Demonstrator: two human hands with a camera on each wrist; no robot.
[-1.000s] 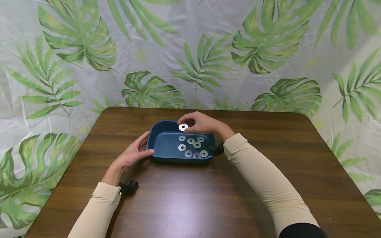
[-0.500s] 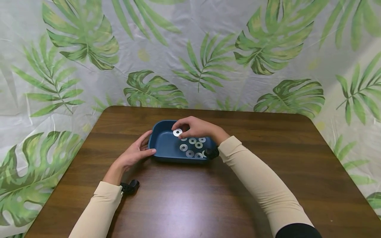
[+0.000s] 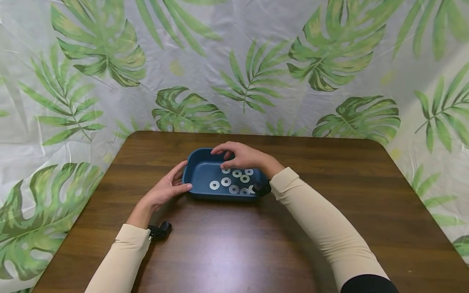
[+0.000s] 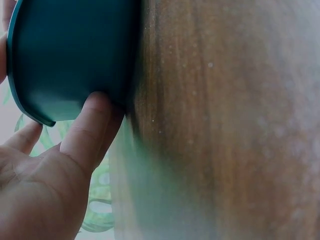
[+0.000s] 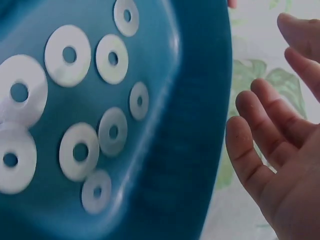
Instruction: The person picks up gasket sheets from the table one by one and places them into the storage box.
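Observation:
A blue tray (image 3: 199, 174) lies on the wooden table with several flat metal washers (image 3: 226, 178) on its floor, mostly toward the right half. One washer (image 3: 211, 185) lies apart from the others, nearer the tray's left end. My left hand (image 3: 165, 190) holds that end, thumb at the near corner and fingers along the outer wall; the left wrist view shows fingers against the tray wall (image 4: 65, 55). Over the tray's far side hovers my right hand (image 3: 242, 156), fingers relaxed and parted, holding nothing. Its forearm camera covers the tray's right corner. The right wrist view shows washers (image 5: 52, 60), two overlapping.
The dark wooden table (image 3: 205, 248) extends around the tray. Behind it hangs a pale cloth (image 3: 264, 24) with green leaf prints. Black cameras (image 3: 159, 230) sit on both wrists.
A second ago my right hand pinched a washer above the tray. It moved left and let go, and a washer now lies toward the left on the tray floor. The left hand stays put.

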